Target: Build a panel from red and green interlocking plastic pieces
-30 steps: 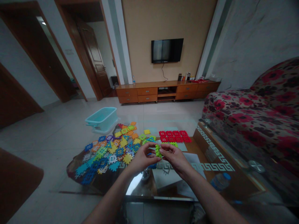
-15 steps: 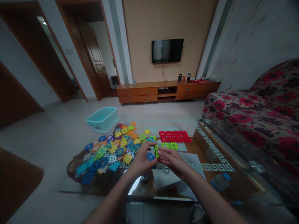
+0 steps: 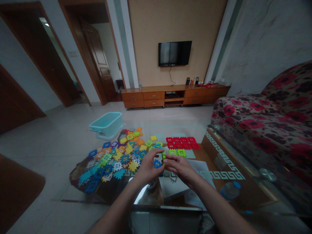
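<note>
Above the glass table, a light green interlocking plastic block point(image 3: 163, 156) is held on edge between my two hands. My left hand point(image 3: 149, 164) grips it from the left, thumb and index finger curved around its ends. From the right, the fingertips of my right hand point(image 3: 179, 165) press on its side. Just beyond them lie flat green blocks point(image 3: 180, 152), with a joined panel of red window blocks point(image 3: 182, 143) behind. A large spread of mixed coloured blocks point(image 3: 122, 152) covers the table to the left of my hands.
A turquoise plastic tub point(image 3: 107, 125) stands on the floor beyond the table's left side. White paper point(image 3: 175, 187) shows beneath my right forearm, and a blue-capped bottle point(image 3: 230, 191) is at the right. A flowered sofa point(image 3: 263, 110) flanks the right side.
The fingers of my right hand have shifted slightly on the green block, and the block has turned a little. My left hand stays nearly still.
</note>
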{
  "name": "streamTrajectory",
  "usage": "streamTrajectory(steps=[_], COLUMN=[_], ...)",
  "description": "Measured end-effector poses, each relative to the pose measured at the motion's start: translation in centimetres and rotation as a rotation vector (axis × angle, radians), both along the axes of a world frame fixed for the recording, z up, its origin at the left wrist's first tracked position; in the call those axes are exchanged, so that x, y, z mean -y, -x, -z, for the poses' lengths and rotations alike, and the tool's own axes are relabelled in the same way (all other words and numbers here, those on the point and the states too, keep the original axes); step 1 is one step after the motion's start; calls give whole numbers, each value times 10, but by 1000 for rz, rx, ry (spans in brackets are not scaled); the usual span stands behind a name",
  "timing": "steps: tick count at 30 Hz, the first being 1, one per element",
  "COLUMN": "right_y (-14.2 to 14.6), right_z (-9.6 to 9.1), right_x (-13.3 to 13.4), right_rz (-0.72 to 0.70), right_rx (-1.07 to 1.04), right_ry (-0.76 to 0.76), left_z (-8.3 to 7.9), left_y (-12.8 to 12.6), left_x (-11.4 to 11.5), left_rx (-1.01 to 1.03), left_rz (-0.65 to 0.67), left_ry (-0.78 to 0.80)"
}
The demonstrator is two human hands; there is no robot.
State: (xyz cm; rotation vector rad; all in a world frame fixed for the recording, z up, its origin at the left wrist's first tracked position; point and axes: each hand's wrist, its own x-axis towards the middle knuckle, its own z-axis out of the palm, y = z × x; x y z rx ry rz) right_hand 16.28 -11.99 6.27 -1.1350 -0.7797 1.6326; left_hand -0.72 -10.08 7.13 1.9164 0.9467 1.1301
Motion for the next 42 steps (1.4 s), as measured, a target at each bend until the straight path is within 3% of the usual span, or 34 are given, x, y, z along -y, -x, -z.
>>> streamTrajectory(steps=[23, 30, 42], right_y=[0, 2, -2], right_z=[7, 5, 16], right_x=[0, -1, -8], right_rz=[-46, 28, -30], right_rx=[25, 69, 187], right_ry=[-25, -16, -94], left_z=[11, 11, 14], left_y=[5, 5, 8], left_x=[-2, -2, -5], left_rx=[-104, -117, -230], left_rz=[30, 55, 33], left_ry=[-67, -115, -107])
